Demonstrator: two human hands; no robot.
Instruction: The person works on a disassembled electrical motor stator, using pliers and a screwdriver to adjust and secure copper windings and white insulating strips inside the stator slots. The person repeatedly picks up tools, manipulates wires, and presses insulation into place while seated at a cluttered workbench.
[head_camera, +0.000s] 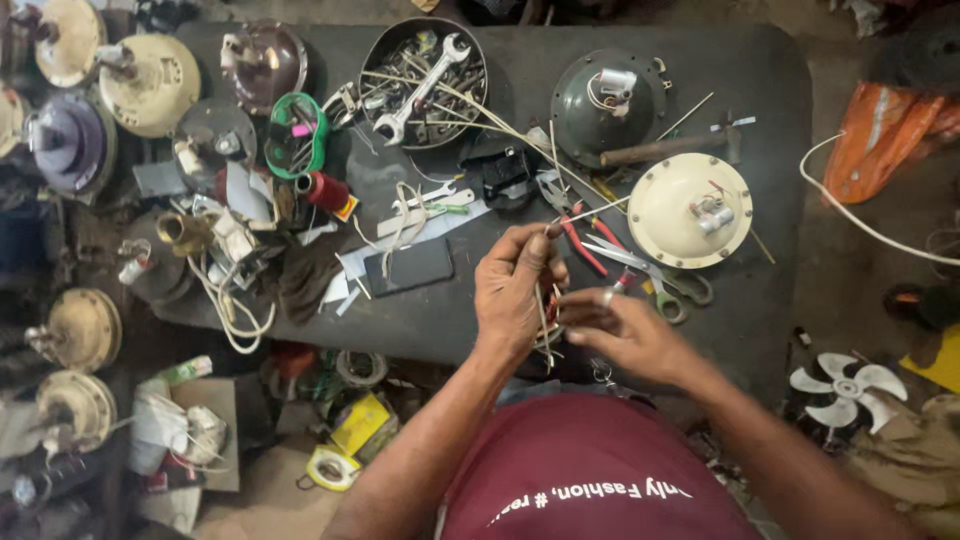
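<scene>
My left hand (515, 285) is raised over the near edge of the dark worktable (760, 80), its fingertips pinched on the end of a thin pale stick (590, 211) that runs up to the right. More thin sticks hang down between my two hands. My right hand (625, 330), with a ring on one finger, closes around the lower ends of these sticks just below and to the right of the left hand. Red-handled pliers (583, 245) and scissors (660, 280) lie on the table just beyond my hands.
A cream motor cover (665, 215), a dark green cover (590, 125), a hammer (665, 150), a round bowl of wrenches (425, 85) and a black phone (408, 266) lie on the table. Several fan motors stand at left; a white fan blade (845, 385) lies on the floor at right.
</scene>
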